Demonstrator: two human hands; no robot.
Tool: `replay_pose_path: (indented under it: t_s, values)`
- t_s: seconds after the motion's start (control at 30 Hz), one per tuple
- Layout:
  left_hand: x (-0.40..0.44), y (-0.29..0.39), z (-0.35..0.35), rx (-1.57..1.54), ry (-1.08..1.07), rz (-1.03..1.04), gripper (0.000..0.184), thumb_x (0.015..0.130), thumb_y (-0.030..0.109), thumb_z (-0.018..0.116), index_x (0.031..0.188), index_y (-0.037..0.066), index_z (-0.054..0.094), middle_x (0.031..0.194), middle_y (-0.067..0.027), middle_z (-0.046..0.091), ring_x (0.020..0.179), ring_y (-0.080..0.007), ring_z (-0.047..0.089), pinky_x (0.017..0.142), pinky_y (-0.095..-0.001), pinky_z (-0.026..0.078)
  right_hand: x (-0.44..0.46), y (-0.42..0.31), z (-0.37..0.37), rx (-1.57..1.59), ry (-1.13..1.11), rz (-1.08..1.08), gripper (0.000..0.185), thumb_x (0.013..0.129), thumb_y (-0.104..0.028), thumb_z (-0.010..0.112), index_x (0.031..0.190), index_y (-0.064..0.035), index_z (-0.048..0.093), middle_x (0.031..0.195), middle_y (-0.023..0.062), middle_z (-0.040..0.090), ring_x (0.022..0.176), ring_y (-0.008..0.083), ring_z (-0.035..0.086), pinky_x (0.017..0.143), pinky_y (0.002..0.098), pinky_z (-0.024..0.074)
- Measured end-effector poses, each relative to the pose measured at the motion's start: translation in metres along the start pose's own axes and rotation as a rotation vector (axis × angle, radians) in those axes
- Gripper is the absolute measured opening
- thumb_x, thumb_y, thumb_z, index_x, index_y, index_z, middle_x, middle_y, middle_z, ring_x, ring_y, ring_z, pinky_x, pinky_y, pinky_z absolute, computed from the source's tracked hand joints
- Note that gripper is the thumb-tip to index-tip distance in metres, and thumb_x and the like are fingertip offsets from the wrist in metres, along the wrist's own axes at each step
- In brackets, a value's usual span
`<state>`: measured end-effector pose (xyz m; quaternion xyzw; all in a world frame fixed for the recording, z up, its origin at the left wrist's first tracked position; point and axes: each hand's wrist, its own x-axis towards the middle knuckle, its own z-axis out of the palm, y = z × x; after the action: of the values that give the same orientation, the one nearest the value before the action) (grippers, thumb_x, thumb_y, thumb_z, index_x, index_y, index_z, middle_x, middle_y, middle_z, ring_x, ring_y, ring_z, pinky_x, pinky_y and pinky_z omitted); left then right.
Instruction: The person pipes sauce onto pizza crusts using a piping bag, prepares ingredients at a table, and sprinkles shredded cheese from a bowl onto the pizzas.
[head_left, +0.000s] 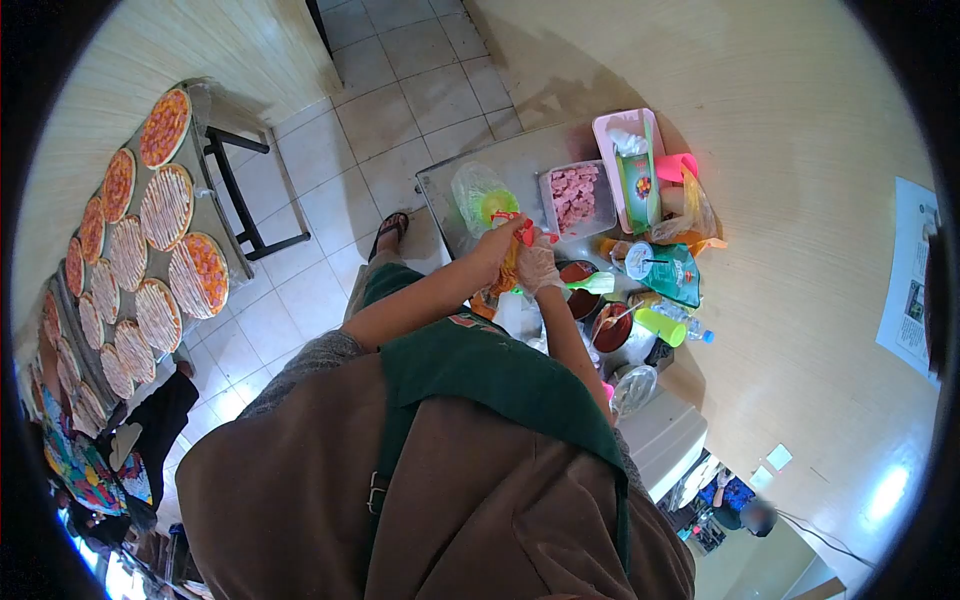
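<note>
Hands (494, 250) grip orange bag (508, 268); table edge (432, 195), floor (320, 205) alongside

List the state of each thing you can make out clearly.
Left hand, curled
Right hand, clear-gloved, curled
Orange bundle, gripped, mostly hidden
Striped pizzas, laid flat
Unstriped pizzas, laid flat
Tub, open, filled with pink pieces
Sauce bowl, uncovered, utensil inside
Water bottle, capped
Clear plastic, crumpled

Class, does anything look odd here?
Yes: one pizza on the left has only partial white stripes, unlike the fully striped pizza beside it. Also, the right hand looks gloved, while the left hand appears bare.
</note>
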<state>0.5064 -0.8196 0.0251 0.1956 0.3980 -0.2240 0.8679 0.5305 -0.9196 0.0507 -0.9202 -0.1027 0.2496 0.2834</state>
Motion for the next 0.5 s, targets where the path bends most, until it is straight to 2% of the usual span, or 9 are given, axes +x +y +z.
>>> replay_pose_path:
  t_s: [0.03, 0.1, 0.2, 0.23, 0.3, 0.33, 0.43, 0.47, 0.5]
  values:
    - [0.0, 0.001, 0.0, -0.052, -0.06, -0.033, 0.043, 0.084, 0.039, 0.057, 0.106, 0.002, 0.055, 0.093, -0.0099, 0.06, 0.081, -0.0235, 0.059, 0.075, -0.0364, 0.047, -0.002, 0.003, -0.001, -0.19, -0.012, -0.084, 0.034, 0.088, -0.026, 0.048, 0.109, 0.0007, 0.047, 0.104, 0.0248, 0.054, 0.096, 0.0402, 0.053, 0.079, 0.0434, 0.044]
    - [0.0, 0.002, 0.002, 0.069, 0.037, 0.051, 0.044, 0.083, 0.039, 0.058, 0.105, 0.001, 0.055, 0.092, -0.0109, 0.061, 0.081, -0.0237, 0.06, 0.072, -0.0367, 0.048, -0.011, 0.007, -0.005, -0.571, -0.039, -0.255, 0.04, 0.084, -0.026, 0.054, 0.113, 0.001, 0.044, 0.11, 0.0251, 0.052, 0.099, 0.039, 0.053, 0.082, 0.0424, 0.0438]
    - [-0.014, 0.015, 0.012, 0.115, 0.18, 0.133, 0.046, 0.082, 0.04, 0.06, 0.105, 0.0, 0.054, 0.09, -0.0123, 0.061, 0.078, -0.0236, 0.062, 0.067, -0.0362, 0.05, -0.042, -0.023, -0.015, 0.205, 0.033, 0.13, 0.056, 0.076, -0.024, 0.065, 0.119, 0.001, 0.039, 0.118, 0.024, 0.049, 0.103, 0.0361, 0.053, 0.085, 0.038, 0.0437]
    - [-0.018, 0.02, 0.016, 0.108, 0.225, 0.155, 0.047, 0.082, 0.04, 0.061, 0.105, 0.0, 0.054, 0.09, -0.0128, 0.062, 0.077, -0.0235, 0.062, 0.065, -0.0359, 0.051, -0.049, -0.02, -0.007, 0.371, 0.025, 0.14, 0.056, 0.075, -0.02, 0.066, 0.12, -0.0005, 0.04, 0.116, 0.0206, 0.05, 0.102, 0.0302, 0.054, 0.085, 0.0358, 0.044]
    - [-0.011, 0.013, 0.015, 0.018, 0.146, 0.185, 0.049, 0.081, 0.04, 0.063, 0.104, -0.002, 0.054, 0.09, -0.0133, 0.062, 0.075, -0.0238, 0.063, 0.062, -0.035, 0.051, -0.067, -0.01, 0.018, 0.702, 0.01, 0.165, 0.057, 0.072, -0.014, 0.07, 0.121, -0.0034, 0.041, 0.112, 0.0137, 0.054, 0.099, 0.0183, 0.055, 0.084, 0.0315, 0.0446]
    - [-0.011, 0.011, 0.016, -0.027, 0.106, 0.199, 0.05, 0.08, 0.041, 0.063, 0.103, -0.003, 0.054, 0.09, -0.0136, 0.062, 0.074, -0.0239, 0.063, 0.061, -0.0346, 0.051, -0.077, -0.032, 0.019, 0.985, 0.041, 0.179, 0.049, 0.074, -0.011, 0.067, 0.117, -0.0042, 0.045, 0.106, 0.0109, 0.057, 0.094, 0.0191, 0.057, 0.078, 0.0323, 0.0465]
    - [-0.022, 0.007, 0.029, 0.019, 0.167, 0.228, 0.034, 0.084, 0.031, 0.061, 0.098, 0.001, 0.056, 0.087, -0.0098, 0.063, 0.07, -0.0204, 0.063, 0.059, -0.0329, 0.051, -0.071, -0.028, 0.024, 0.587, 0.012, 0.144, 0.038, 0.076, -0.013, 0.063, 0.111, -0.0045, 0.05, 0.093, 0.0101, 0.062, 0.088, 0.0233, 0.061, 0.07, 0.037, 0.0478]
    - [-0.026, 0.008, 0.031, 0.019, 0.158, 0.213, 0.033, 0.084, 0.031, 0.061, 0.098, 0.001, 0.056, 0.087, -0.0097, 0.063, 0.07, -0.0202, 0.063, 0.059, -0.0329, 0.05, -0.073, -0.029, 0.02, 0.601, 0.004, 0.217, 0.028, 0.079, -0.014, 0.059, 0.105, -0.0047, 0.054, 0.09, 0.0081, 0.064, 0.082, 0.0254, 0.062, 0.069, 0.0379, 0.0469]
    - [-0.029, 0.007, 0.032, 0.018, 0.15, 0.197, 0.033, 0.084, 0.03, 0.061, 0.098, 0.001, 0.056, 0.087, -0.0096, 0.063, 0.071, -0.0201, 0.063, 0.06, -0.0329, 0.05, -0.072, -0.017, 0.026, 0.391, 0.08, 0.062, 0.028, 0.08, -0.015, 0.058, 0.105, -0.0047, 0.055, 0.09, 0.0091, 0.064, 0.082, 0.0271, 0.062, 0.069, 0.0382, 0.0469]
